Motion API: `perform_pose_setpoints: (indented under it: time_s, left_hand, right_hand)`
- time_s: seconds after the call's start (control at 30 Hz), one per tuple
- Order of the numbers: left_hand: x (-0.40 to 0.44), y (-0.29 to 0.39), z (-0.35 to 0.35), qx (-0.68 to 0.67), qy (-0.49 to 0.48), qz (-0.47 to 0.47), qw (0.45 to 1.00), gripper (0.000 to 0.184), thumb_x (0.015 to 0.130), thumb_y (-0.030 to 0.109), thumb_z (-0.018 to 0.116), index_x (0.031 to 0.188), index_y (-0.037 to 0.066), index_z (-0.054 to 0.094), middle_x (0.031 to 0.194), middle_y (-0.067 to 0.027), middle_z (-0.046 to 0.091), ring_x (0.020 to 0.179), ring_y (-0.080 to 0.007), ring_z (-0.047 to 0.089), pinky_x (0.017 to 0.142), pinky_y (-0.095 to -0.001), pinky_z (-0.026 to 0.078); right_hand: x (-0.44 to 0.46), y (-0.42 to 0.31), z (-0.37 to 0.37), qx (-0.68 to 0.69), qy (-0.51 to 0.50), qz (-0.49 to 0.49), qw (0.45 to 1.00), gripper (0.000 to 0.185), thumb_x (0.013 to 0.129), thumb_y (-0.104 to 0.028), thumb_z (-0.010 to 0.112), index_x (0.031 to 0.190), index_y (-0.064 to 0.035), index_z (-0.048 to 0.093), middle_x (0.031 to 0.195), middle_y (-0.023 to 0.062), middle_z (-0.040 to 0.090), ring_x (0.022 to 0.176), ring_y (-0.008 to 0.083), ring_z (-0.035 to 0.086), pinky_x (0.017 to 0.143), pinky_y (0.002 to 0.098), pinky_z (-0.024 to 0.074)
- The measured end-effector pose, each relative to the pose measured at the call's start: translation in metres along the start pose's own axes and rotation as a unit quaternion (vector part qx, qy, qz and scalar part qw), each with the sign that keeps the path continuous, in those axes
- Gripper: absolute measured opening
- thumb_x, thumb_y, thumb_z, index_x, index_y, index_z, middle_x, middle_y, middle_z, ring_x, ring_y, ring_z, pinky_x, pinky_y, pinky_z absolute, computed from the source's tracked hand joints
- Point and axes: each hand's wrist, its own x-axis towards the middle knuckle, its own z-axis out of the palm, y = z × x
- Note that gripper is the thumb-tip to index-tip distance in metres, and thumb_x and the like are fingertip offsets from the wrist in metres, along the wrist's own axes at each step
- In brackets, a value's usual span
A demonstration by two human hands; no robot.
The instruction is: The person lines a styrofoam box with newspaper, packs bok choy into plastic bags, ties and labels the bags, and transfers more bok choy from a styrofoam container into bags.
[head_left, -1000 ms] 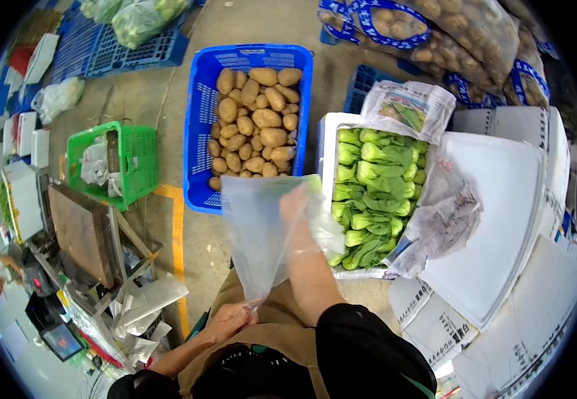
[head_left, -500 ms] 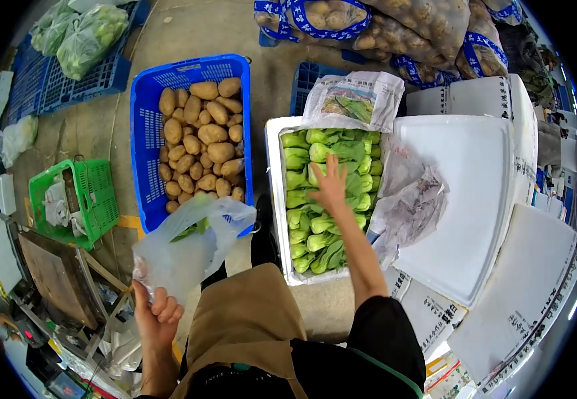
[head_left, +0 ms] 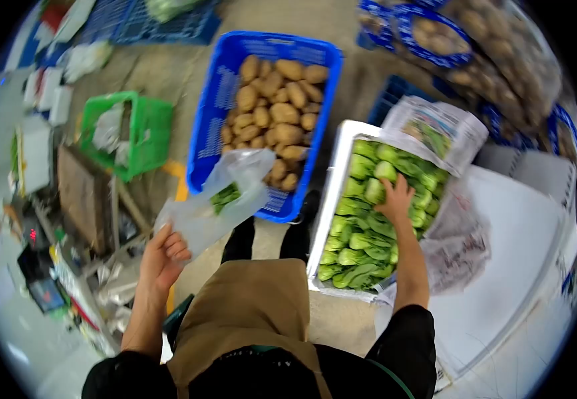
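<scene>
My left hand (head_left: 166,253) is closed on the edge of a translucent plastic bag (head_left: 202,223), with some green leaves showing inside it. On the right, a white foam box (head_left: 325,223) holds rows of bok choy (head_left: 362,243), green leaves and pale stems packed close together. My right hand (head_left: 397,199) rests over the upper middle of these rows, fingers spread and touching the heads. A printed newspaper sheet (head_left: 435,130) covers the far end of the box, and crumpled wrapping (head_left: 458,249) hangs over its right side.
A blue crate (head_left: 198,153) of potatoes (head_left: 282,113) stands ahead. Left of it is a green basket (head_left: 150,136) with plastic bags inside. Net sacks of potatoes (head_left: 495,60) are piled at the far right. A white foam lid (head_left: 508,266) lies right of the box.
The view has turned, so the crates and box appear shifted to the right. My right hand stays over the bok choy, its fingers now lower among the heads. My left hand still holds the bag.
</scene>
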Motion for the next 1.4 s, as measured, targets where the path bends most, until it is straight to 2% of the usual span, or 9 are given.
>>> perform_pose_setpoints:
  time_s: [0.03, 0.27, 0.43, 0.53, 0.7, 0.83, 0.9, 1.17, 1.4]
  left_hand:
    - [-0.003, 0.0, 0.007, 0.034, 0.024, 0.003, 0.999, 0.025, 0.096, 0.02, 0.046, 0.074, 0.013, 0.037, 0.059, 0.0062, 0.026, 0.05, -0.0063, 0.026, 0.05, -0.0237, 0.027]
    - [0.001, 0.001, -0.01, 0.022, -0.039, -0.05, 0.998, 0.039, 0.099, 0.035, 0.038, 0.131, 0.013, 0.041, 0.059, 0.0039, 0.026, 0.053, -0.0102, 0.028, 0.056, -0.0265, 0.029]
    - [-0.006, -0.012, -0.005, 0.01, -0.105, -0.079, 0.991, 0.038, 0.098, 0.044, 0.033, 0.133, 0.03, 0.038, 0.061, 0.0021, 0.029, 0.058, -0.0141, 0.032, 0.062, -0.0318, 0.034]
    - [-0.013, -0.028, 0.005, 0.013, -0.103, -0.131, 0.986, 0.038, 0.096, 0.049, 0.032, 0.119, 0.021, 0.044, 0.064, -0.0005, 0.036, 0.06, -0.0179, 0.04, 0.068, -0.037, 0.04]
    - [-0.043, -0.05, 0.03, 0.067, -0.229, -0.193, 0.952, 0.046, 0.096, 0.052, 0.028, 0.104, 0.009, 0.045, 0.069, -0.0041, 0.045, 0.068, -0.0228, 0.053, 0.067, -0.0375, 0.046]
    - [-0.081, -0.058, 0.051, 0.084, -0.298, -0.253, 0.916, 0.054, 0.096, 0.054, 0.024, 0.086, 0.007, 0.048, 0.069, -0.0038, 0.045, 0.067, -0.0209, 0.054, 0.066, -0.0352, 0.049]
    - [-0.085, -0.062, 0.053, 0.093, -0.333, -0.267, 0.899, 0.054, 0.096, 0.054, 0.025, 0.085, 0.006, 0.047, 0.069, -0.0035, 0.045, 0.064, -0.0193, 0.054, 0.063, -0.034, 0.05]
    - [-0.114, -0.079, 0.081, 0.092, -0.424, -0.409, 0.803, 0.063, 0.094, 0.06, 0.018, 0.072, 0.007, 0.044, 0.066, -0.0027, 0.042, 0.058, -0.0166, 0.052, 0.06, -0.031, 0.047]
    - [-0.082, -0.124, 0.09, 0.111, -0.476, -0.44, 0.754, 0.06, 0.093, 0.059, 0.029, 0.081, 0.005, 0.052, 0.068, -0.0051, 0.051, 0.062, -0.0212, 0.058, 0.06, -0.0338, 0.049]
  right_hand:
    - [-0.002, -0.002, 0.004, -0.021, 0.009, -0.006, 1.0, 0.079, 0.059, -0.031, 0.084, 0.127, -0.0266, 0.044, 0.135, 0.0245, 0.031, 0.123, 0.0391, 0.033, 0.097, 0.0589, 0.0251]
    - [-0.003, 0.002, 0.001, 0.005, 0.129, -0.031, 0.991, 0.075, 0.057, -0.029, 0.077, 0.126, -0.0258, 0.049, 0.111, 0.0193, 0.048, 0.102, 0.0341, 0.046, 0.088, 0.0501, 0.029]
    - [-0.03, -0.029, -0.065, 0.172, 0.097, 0.004, 0.98, 0.074, 0.057, -0.028, 0.071, 0.128, -0.0181, 0.052, 0.095, 0.0145, 0.055, 0.09, 0.0311, 0.053, 0.086, 0.0463, 0.034]
    - [-0.06, -0.105, -0.151, 0.359, -0.029, -0.118, 0.925, 0.073, 0.054, -0.026, 0.071, 0.122, -0.0018, 0.055, 0.111, 0.0163, 0.06, 0.101, 0.0296, 0.055, 0.093, 0.0391, 0.0402]
    - [-0.055, -0.259, -0.165, 0.438, -0.213, -0.293, 0.823, 0.078, 0.055, -0.028, 0.073, 0.126, -0.0042, 0.051, 0.113, 0.0169, 0.058, 0.103, 0.0303, 0.055, 0.092, 0.0374, 0.0409]
    - [-0.012, -0.344, -0.09, 0.667, -0.45, -0.123, 0.581, 0.064, 0.071, -0.018, 0.07, 0.129, 0.0009, 0.046, 0.113, 0.0145, 0.06, 0.102, 0.0235, 0.057, 0.09, 0.0328, 0.044]
    - [-0.002, -0.366, -0.09, 0.674, -0.502, -0.096, 0.533, 0.064, 0.072, -0.018, 0.069, 0.129, 0.0006, 0.046, 0.112, 0.0144, 0.06, 0.101, 0.0234, 0.058, 0.089, 0.0331, 0.0444]
    - [-0.019, -0.301, -0.196, 0.494, -0.385, -0.197, 0.754, 0.064, 0.073, -0.02, 0.069, 0.129, -0.0008, 0.046, 0.11, 0.0143, 0.061, 0.097, 0.0233, 0.059, 0.086, 0.034, 0.046]
    - [-0.127, -0.182, -0.176, 0.151, -0.012, -0.193, 0.969, 0.059, 0.069, -0.03, 0.069, 0.121, -0.0055, 0.055, 0.111, 0.0143, 0.059, 0.108, 0.0308, 0.051, 0.093, 0.0462, 0.035]
